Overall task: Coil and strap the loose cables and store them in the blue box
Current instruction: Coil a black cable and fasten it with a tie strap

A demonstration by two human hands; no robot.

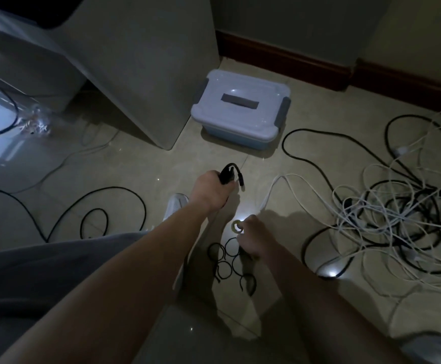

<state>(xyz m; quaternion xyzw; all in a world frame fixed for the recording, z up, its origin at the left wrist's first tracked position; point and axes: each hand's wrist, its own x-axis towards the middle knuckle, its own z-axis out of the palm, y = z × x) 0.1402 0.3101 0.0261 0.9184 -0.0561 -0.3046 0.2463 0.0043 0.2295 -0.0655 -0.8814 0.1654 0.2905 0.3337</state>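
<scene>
While thin black strap loops (pixel 226 266) lie at 6 o'clock, the right hand (pixel 252 239) pinches a small pale ring (pixel 237 227) and the left hand (pixel 208 191) grips a folded black cable (pixel 227 173) — loose black and white cables (pixel 398 219) tangle at 3 o'clock, the lidded blue plastic box (pixel 240 119) at 12.

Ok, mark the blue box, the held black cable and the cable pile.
blue box (pixel 214 111): head view, lid's left part.
black cable (pixel 226 172): head view, folded top end.
cable pile (pixel 387 216): head view, tangle's middle.
</scene>
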